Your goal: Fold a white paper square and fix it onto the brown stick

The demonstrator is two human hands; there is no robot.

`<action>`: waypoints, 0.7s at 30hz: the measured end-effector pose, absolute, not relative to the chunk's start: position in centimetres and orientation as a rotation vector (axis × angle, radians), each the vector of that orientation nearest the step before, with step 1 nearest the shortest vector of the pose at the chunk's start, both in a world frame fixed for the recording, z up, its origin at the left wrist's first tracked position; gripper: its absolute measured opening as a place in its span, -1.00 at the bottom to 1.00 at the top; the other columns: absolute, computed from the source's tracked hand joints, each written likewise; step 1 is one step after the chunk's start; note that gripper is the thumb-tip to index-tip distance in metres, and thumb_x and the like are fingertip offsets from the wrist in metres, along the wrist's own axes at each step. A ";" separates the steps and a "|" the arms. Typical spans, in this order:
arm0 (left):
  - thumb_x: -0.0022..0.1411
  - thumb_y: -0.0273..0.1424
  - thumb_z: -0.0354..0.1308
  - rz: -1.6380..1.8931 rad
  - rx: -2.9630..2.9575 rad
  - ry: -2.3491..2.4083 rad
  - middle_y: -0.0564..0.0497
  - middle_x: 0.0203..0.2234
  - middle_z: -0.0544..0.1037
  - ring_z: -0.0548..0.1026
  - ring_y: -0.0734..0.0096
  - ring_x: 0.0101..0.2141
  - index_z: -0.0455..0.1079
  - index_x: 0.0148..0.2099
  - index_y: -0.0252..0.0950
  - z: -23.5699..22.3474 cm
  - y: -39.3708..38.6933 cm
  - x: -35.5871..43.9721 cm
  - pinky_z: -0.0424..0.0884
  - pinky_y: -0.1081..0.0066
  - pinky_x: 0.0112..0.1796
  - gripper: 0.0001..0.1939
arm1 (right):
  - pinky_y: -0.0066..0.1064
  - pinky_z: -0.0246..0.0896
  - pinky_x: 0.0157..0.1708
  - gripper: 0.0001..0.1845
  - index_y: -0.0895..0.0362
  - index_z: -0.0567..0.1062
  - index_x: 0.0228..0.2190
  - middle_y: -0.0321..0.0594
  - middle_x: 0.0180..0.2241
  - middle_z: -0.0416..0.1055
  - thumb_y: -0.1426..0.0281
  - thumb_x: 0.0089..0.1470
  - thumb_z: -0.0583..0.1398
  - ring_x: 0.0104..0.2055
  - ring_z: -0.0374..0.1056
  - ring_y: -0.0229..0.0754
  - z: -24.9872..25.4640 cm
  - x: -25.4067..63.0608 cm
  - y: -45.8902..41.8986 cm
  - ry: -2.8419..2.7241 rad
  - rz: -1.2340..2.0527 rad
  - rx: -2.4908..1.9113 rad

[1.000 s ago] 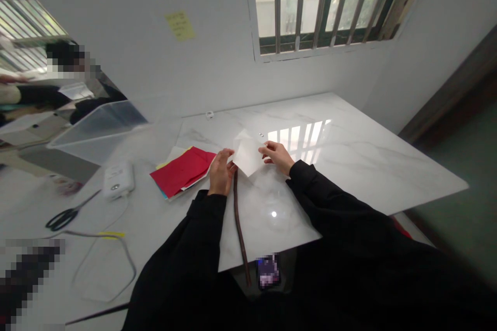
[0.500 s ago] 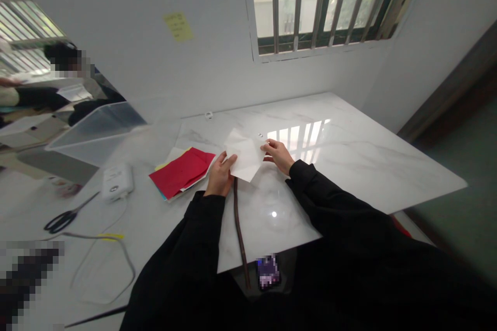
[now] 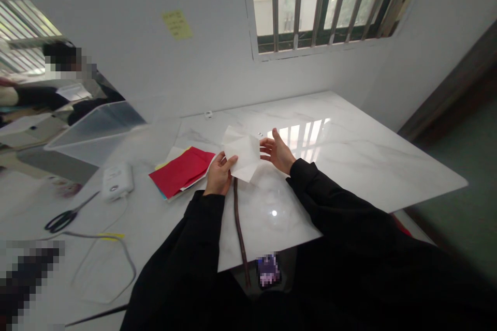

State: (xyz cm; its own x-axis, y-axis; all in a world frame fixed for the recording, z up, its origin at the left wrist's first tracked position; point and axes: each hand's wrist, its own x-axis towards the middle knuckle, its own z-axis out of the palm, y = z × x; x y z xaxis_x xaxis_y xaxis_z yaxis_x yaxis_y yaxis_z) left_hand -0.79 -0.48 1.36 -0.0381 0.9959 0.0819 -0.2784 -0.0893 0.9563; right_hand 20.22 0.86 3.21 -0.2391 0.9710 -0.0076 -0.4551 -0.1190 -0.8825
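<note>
White paper sheet is pinched in the left hand above the marble worktop; the open right hand holds nothing, just beside its edge. A red paper stack lies near the left hand, a brown cord just below, and black scissors well apart.

White marble tabletop is carrying many things. Red paper stack is lying left of centre, yellow and blue sheet edges showing under it. Dark brown strip is lying lengthwise, running past near edge. Small white object is sitting by far edge. Further left, white device and black-handled scissors are resting near grey cable.
</note>
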 end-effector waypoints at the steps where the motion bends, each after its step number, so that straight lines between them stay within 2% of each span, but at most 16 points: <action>1: -0.01 -0.31 0.48 1.405 1.052 0.968 -0.16 -0.11 0.67 0.64 0.14 -0.09 0.45 -0.01 -0.30 1.4 -0.5 -0.8 0.52 0.16 0.01 -0.48 | -0.33 0.40 -0.21 -0.33 0.08 0.46 -0.39 -0.16 -0.25 0.52 -0.29 -0.05 0.25 -0.17 0.45 -0.11 3.1 20.2 0.9 -0.960 1.620 -0.772; 5: -0.02 -0.30 0.49 1.374 1.066 0.945 -0.16 -0.14 0.67 0.64 0.09 -0.10 0.45 0.00 -0.30 1.7 -0.7 -0.7 0.54 0.12 -0.02 -0.47 | -0.41 0.35 -0.30 -0.48 0.06 0.51 -0.28 -0.24 -0.25 0.53 -0.06 -0.09 0.42 -0.28 0.44 -0.22 2.1 20.0 1.1 -1.062 1.639 -0.779; 9: -0.04 -0.30 0.50 1.348 1.065 0.959 -0.16 -0.17 0.68 0.65 0.07 -0.13 0.44 0.00 -0.31 2.0 -1.0 -0.5 0.55 0.14 -0.08 -0.44 | -0.42 0.36 -0.34 -0.51 0.08 0.58 -0.26 -0.21 -0.27 0.54 -0.05 -0.02 0.40 -0.30 0.45 -0.22 1.4 19.5 0.9 -1.203 1.670 -0.800; 14: -0.04 -0.32 0.50 1.316 1.076 0.945 -0.17 -0.12 0.67 0.65 0.06 -0.12 0.44 0.03 -0.31 2.2 -1.3 -0.3 0.55 0.14 -0.07 -0.42 | -0.35 0.41 -0.30 -0.50 0.13 0.63 -0.26 -0.12 -0.23 0.59 0.00 -0.07 0.45 -0.26 0.50 -0.14 1.0 19.3 0.8 -1.271 1.596 -0.851; 21: -0.01 -0.31 0.49 1.287 1.107 0.903 -0.18 -0.09 0.66 0.62 0.04 -0.05 0.45 0.03 -0.32 2.5 -1.5 0.1 0.53 0.13 -0.02 -0.44 | -0.36 0.36 -0.38 -0.53 0.19 0.63 -0.32 -0.14 -0.35 0.59 0.06 -0.09 0.47 -0.38 0.45 -0.20 0.3 19.4 1.4 -1.257 1.522 -0.863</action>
